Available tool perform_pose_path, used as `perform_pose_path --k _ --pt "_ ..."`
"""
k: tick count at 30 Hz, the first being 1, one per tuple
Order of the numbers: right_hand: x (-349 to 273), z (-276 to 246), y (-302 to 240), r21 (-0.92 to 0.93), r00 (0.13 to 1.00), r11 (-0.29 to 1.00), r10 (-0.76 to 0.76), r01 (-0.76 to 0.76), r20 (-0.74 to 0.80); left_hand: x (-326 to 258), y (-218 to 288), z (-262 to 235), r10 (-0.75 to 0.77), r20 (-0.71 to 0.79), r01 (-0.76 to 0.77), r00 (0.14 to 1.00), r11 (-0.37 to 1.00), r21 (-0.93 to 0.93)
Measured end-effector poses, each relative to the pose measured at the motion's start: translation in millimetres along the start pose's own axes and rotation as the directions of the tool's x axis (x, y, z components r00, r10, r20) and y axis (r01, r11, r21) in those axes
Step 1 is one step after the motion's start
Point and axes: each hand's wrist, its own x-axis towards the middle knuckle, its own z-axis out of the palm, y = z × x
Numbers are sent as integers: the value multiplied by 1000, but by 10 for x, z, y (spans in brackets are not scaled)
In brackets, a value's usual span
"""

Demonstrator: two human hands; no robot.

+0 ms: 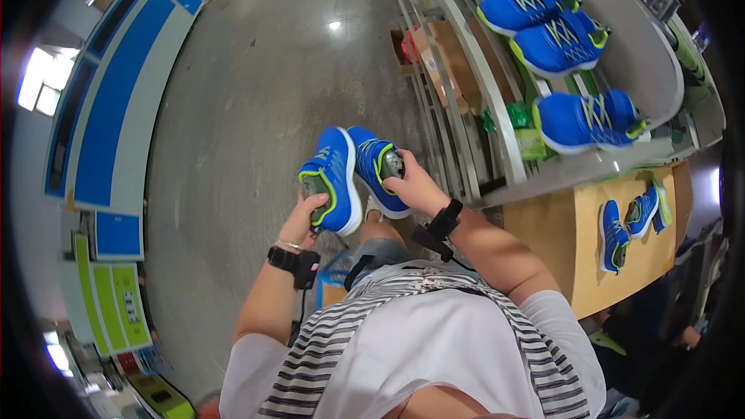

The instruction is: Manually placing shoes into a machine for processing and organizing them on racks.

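Two blue sneakers with white soles and lime-green collar trim are held out over the floor in front of my body, close side by side. My left hand point(297, 221) is closed around the heel of the left sneaker point(337, 159), its thumb at the collar. The right sneaker point(366, 142) is gripped at its heel end by my right hand point(421, 184), thumb over the opening. A grey-green shoe last point(313, 186) fills the left sneaker's opening, and a similar last point(393, 164) shows in the right one. Both wrists wear black straps with small devices.
At the right, a conveyor rack point(497, 120) carries several more blue sneakers point(559, 40). A tan table point(582, 221) beside it holds another pair of sneakers point(613, 237). Cardboard boxes point(446, 62) sit under the rack. A long blue-and-white machine point(116, 109) runs along the left.
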Motion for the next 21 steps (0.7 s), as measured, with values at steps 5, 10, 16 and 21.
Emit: perform_pose_path --k 5,10,16,21 --pt "831 -50 -182 222 905 973 42 58 -424 1429 951 489 96 257 -141 962 977 161" --pt "1290 -484 -517 140 583 990 110 6 -805 2623 1727 1232 94 553 -296 828 911 288" --pt "1615 -1158 -682 -141 162 989 -133 -43 -978 3681 1760 2500 94 791 -513 605 806 296" --pt "1665 -1154 -394 -226 590 939 -32 -258 -807 4682 1169 2801 87 829 -822 553 221 525"
